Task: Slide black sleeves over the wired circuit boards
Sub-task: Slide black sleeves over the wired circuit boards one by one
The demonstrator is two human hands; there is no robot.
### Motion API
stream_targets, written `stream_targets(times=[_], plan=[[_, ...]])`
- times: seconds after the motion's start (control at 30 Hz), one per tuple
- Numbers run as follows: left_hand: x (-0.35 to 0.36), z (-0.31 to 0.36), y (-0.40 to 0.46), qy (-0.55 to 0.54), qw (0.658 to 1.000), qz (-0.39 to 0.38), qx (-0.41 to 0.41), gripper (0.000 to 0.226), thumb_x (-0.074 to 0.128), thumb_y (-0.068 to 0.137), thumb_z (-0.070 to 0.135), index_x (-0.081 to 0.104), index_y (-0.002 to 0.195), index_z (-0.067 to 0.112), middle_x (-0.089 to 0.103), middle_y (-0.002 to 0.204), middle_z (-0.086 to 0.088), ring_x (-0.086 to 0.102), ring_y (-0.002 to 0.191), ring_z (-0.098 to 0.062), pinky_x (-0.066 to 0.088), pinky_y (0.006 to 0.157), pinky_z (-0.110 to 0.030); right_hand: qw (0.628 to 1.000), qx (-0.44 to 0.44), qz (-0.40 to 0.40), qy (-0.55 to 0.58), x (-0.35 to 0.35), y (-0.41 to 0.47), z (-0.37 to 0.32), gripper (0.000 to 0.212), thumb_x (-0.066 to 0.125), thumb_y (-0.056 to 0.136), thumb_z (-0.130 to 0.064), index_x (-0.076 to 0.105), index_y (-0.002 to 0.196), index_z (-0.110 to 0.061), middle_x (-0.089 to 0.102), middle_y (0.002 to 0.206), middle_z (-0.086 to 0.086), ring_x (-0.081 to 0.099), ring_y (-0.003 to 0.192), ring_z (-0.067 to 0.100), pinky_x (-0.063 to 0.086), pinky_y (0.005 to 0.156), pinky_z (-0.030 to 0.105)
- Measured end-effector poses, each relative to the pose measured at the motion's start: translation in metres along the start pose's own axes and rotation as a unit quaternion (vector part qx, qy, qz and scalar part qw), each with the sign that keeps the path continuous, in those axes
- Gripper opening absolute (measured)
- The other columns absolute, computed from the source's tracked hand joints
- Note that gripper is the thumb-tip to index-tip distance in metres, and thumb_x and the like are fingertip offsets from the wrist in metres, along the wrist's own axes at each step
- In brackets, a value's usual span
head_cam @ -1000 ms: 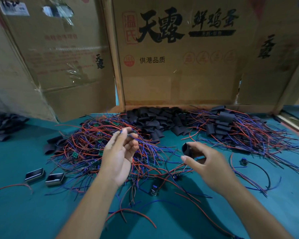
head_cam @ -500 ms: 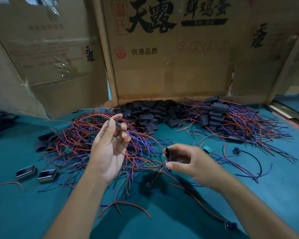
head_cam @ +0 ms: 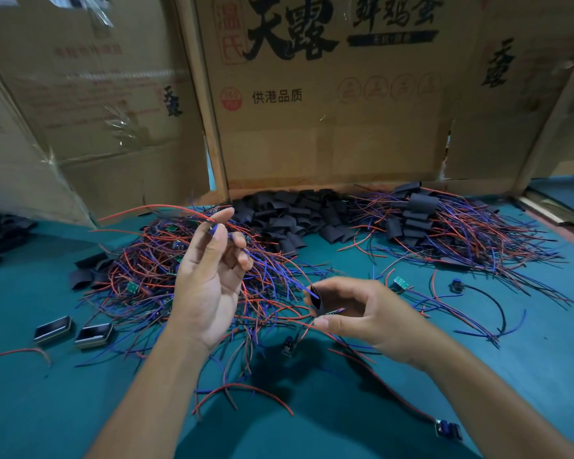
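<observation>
- The left hand [head_cam: 209,286] was held up above the green tabletop [head_cam: 47,409], palm turned toward the person.
- Its thumb and first finger were pinching thin red and blue wires [head_cam: 179,212] near the fingertips. The other fingers were curled loosely.
- One red wire ran out from the pinch to the left, up in the air. A blue wire ran down from the pinch toward the right hand.
- The right hand [head_cam: 368,318] was lower, just above the tabletop, close to the left hand.
- Its thumb and fingers were pinching a small black sleeve [head_cam: 318,301]. The open end of the sleeve faced the left hand.
- The tip of the blue wire was right at the mouth of the sleeve. I could not tell how far in it went.
- Under the left hand lay a big pile of wired boards [head_cam: 153,276], with red and blue wires and tiny green boards mixed in.
- A heap of loose black sleeves [head_cam: 295,217] lay at the back, beside the cardboard boxes [head_cam: 328,127].
- To the right of that heap was another pile of wires with sleeves on [head_cam: 444,226].
- One small green board [head_cam: 401,282] lay alone near the right hand.
- Two small shiny cases [head_cam: 72,331] lay side by side at the left of the tabletop.
</observation>
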State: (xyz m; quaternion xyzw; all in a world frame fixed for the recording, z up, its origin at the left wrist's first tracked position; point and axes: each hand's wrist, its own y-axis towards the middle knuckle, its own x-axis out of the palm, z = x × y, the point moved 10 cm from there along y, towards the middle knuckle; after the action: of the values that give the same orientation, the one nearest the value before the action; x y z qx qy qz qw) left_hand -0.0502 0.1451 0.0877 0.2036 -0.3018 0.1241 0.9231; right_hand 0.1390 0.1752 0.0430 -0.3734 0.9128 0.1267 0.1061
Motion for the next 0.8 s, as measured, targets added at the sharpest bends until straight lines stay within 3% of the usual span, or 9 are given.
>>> stream_targets(times=[0.23, 0.33, 0.57, 0.8], plan=[[0.000, 0.007, 0.003, 0.035, 0.999, -0.023, 0.024, 0.027, 0.055, 0.093, 0.018, 0.066, 0.118, 0.016, 0.060, 0.079, -0.002, 0.054, 0.066, -0.009, 0.049, 0.063, -0.018, 1.000, -0.003, 0.000, -0.002, 0.001, 0.000, -0.004, 0.033, 0.076, 0.079, -0.019, 0.067, 0.111, -0.022, 0.072, 0.096, -0.008, 0.064, 0.088, 0.004, 0.048, 0.083, 0.018], [-0.001, 0.007, 0.003, 0.043, 0.998, -0.028, 0.026, 0.029, 0.057, 0.093, 0.019, 0.066, 0.120, 0.015, 0.060, 0.080, -0.002, 0.053, 0.066, -0.010, 0.049, 0.064, -0.019, 1.000, 0.003, 0.002, 0.000, 0.000, -0.002, -0.005, 0.038, 0.077, 0.075, -0.028, 0.068, 0.112, -0.024, 0.072, 0.094, -0.009, 0.063, 0.085, 0.003, 0.048, 0.080, 0.017], [-0.002, 0.014, 0.003, 0.079, 0.995, -0.036, 0.048, 0.031, 0.063, 0.089, 0.023, 0.068, 0.120, 0.018, 0.061, 0.080, -0.002, 0.053, 0.068, -0.011, 0.048, 0.067, -0.020, 1.000, 0.005, -0.002, 0.000, -0.001, -0.004, -0.009, 0.038, 0.075, 0.074, -0.031, 0.069, 0.110, -0.024, 0.072, 0.092, -0.010, 0.063, 0.084, 0.002, 0.049, 0.081, 0.014], [-0.002, 0.018, 0.003, 0.090, 0.993, -0.041, 0.058, 0.034, 0.065, 0.087, 0.023, 0.067, 0.121, 0.016, 0.058, 0.082, -0.004, 0.053, 0.069, -0.012, 0.049, 0.067, -0.021, 1.000, 0.012, 0.004, -0.005, -0.003, -0.004, -0.007, 0.039, 0.076, 0.074, -0.032, 0.070, 0.110, -0.021, 0.074, 0.101, 0.002, 0.063, 0.086, 0.005, 0.050, 0.085, 0.021]])
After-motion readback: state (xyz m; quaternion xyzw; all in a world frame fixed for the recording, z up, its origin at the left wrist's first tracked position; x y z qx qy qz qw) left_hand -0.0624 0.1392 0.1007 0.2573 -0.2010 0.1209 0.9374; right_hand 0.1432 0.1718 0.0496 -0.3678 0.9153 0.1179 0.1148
